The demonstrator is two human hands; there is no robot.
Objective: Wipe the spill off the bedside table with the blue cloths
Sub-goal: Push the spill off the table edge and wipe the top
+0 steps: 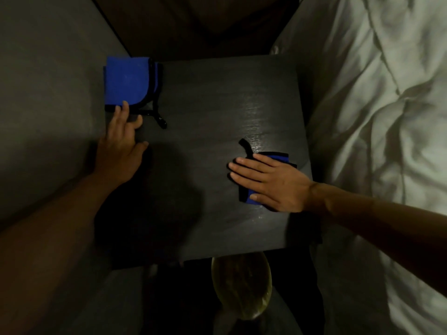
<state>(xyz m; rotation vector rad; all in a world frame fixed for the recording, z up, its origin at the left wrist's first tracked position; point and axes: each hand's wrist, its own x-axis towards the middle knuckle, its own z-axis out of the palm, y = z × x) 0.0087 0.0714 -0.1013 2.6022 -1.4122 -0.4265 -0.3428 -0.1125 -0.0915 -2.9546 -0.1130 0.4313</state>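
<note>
I see the left forearm (60, 226) come in bare from the lower left corner, angled up toward the far left. The left hand (121, 143) lies palm down with its fingers straight and a little spread. Its fingertips touch the near edge of a folded blue cloth (127, 81), and the thumb points right. On my feed the right forearm (377, 221) enters from the right edge, also bare, with the wrist nearly straight. The right hand (273, 184) is flat and palm down, its straight fingers pointing left and pressing on a second blue cloth (275, 158). The thumb lies along the near side.
</note>
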